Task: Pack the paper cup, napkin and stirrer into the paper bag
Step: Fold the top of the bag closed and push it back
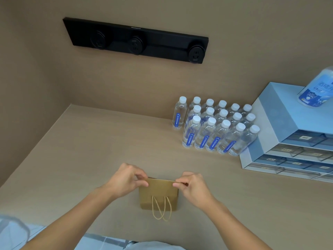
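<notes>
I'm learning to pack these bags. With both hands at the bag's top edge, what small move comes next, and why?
Probably pull the top edges apart to open the mouth: the left hand and right hand pinch the paper bag at its top corners, and it looks flat and closed.

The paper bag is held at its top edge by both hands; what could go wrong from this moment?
1. The paper bag looks flat, its mouth closed; pulling unevenly with the left hand and right hand could tear the rim.
2. Its handles hang loose toward the person and might snag.
3. Cup, napkin and stirrer are not in view, so the person may have to let go to fetch them.
</notes>
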Demonstrator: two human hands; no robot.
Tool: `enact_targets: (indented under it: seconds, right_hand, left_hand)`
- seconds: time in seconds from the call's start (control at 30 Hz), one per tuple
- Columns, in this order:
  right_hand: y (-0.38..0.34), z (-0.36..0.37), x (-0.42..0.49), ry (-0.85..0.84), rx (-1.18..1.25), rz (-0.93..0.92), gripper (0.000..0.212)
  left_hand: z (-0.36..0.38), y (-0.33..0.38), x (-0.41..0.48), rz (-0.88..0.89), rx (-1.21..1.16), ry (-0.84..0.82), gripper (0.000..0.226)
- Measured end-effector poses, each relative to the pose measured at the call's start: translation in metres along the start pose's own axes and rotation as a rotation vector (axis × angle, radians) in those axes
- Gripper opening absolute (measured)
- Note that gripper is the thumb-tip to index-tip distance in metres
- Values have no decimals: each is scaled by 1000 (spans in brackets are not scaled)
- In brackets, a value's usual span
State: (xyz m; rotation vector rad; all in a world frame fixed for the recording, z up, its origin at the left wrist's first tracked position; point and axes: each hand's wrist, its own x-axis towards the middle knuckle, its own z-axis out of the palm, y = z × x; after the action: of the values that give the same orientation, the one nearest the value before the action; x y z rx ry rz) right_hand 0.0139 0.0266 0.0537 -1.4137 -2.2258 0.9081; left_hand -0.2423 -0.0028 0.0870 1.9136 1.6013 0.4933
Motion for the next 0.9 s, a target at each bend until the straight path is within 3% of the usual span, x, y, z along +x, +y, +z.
enact_targets:
  seconds: [0.23,0.67,0.9]
  right_hand:
    - [-4,-9,-2,59,-117,-109,32]
    - [-29,-73,68,33,-488,-45,32]
    - [-52,-94,128,-15,-586,98,8]
  left_hand:
    - [-7,1,6,-32,-1,44,11]
    - [-60,29,86,55,280,-5,15]
    - [-89,41,140,-101,396,11,10]
